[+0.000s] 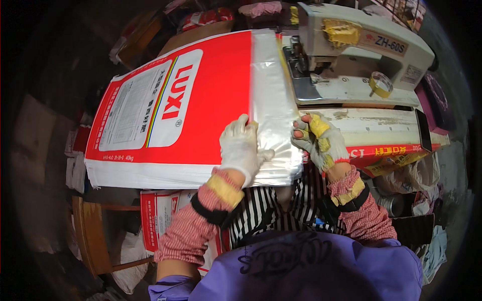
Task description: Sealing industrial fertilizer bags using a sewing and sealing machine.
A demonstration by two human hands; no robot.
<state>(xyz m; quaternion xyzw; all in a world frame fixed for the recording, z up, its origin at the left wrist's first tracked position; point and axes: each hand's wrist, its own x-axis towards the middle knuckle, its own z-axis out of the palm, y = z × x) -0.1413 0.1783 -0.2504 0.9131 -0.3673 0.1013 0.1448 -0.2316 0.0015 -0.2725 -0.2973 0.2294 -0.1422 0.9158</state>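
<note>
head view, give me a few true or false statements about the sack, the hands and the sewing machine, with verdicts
1. Both hands wear gloves. True: the left hand has a white glove, the right hand a worn glove patched with yellow.
2. The sack is mostly blue. False: it is red and white, with a clear plastic liner at its end.
3. The left hand rests flat on the liner end of the sack. True.
4. The sewing machine stands to the person's left. False: it stands ahead and to the right.
5. A roll of tape lies on the machine's bed. True.
6. The right hand holds scissors. False: it pinches the sack's edge, with no tool visible.
</note>
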